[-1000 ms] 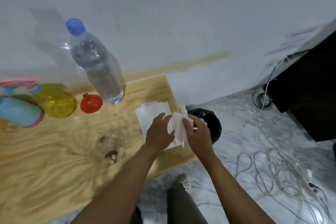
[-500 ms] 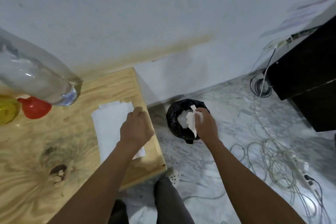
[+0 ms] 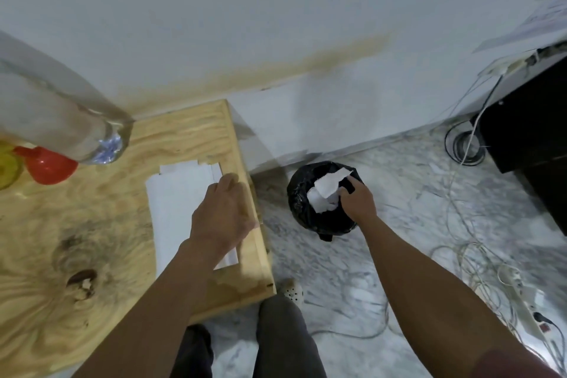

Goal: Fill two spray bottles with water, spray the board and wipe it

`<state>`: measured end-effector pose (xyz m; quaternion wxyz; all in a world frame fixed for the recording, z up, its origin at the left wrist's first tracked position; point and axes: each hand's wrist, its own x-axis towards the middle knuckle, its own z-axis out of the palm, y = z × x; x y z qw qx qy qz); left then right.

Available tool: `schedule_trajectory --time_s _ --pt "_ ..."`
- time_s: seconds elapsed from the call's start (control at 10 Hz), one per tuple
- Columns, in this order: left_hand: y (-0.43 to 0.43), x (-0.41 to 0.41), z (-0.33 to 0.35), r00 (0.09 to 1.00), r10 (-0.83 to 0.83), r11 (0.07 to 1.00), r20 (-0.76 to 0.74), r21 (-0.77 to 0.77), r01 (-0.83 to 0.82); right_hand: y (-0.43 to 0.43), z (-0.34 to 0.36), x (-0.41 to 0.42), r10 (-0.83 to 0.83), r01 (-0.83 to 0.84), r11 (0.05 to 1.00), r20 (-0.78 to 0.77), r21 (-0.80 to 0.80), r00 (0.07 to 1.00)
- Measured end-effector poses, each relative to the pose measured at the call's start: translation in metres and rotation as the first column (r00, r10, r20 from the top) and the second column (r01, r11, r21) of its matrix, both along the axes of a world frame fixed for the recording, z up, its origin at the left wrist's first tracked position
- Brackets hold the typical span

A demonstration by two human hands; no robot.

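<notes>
Rising behind the wooden board (image 3: 92,224), a pale wall (image 3: 276,24) fills the top of the view, with a brownish stain just above the board's far edge. Right of the board spreads a grey marbled floor (image 3: 414,224), strewn with loose cables (image 3: 460,255). The board itself takes the lower left, its grain and a dark knot plain to see. Well to the right of the board stands a black cabinet (image 3: 530,126). On the board's far left a clear water bottle (image 3: 61,120) stands close to the camera, its top cut off by the frame. On the floor just beyond the board's right edge sits a small bin (image 3: 310,218) lined with a black bag. Near the board's right edge lie flat white paper sheets (image 3: 175,199). The left hand (image 3: 222,218) rests on those sheets, back upward, fingers bent down out of sight, so whether it pinches the paper I cannot tell. The right hand (image 3: 359,202) reaches off the board over the bin, fingers curled on a crumpled tissue (image 3: 325,193) held at the bin's mouth. A red funnel (image 3: 49,167) lies on the board beside the bottle's base, and at the board's left margin a sliver of a yellow spray bottle (image 3: 6,169) shows, touching the funnel.
</notes>
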<state>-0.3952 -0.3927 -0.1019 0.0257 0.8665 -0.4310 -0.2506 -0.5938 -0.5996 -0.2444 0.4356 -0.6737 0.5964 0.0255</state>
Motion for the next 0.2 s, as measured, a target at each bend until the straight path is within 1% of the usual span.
schedule_trajectory --time_s 0.1,0.2 --pt "-0.002 0.0 0.002 1.0 0.005 1.0 -0.012 0.014 -0.005 0.016 0.014 0.005 -0.05 0.051 0.999 0.133 -0.007 0.99" --pt "-0.003 0.0 0.003 0.999 -0.035 0.999 0.007 0.03 0.034 0.03 0.032 0.012 -0.1 0.104 0.995 0.201 -0.006 0.974"
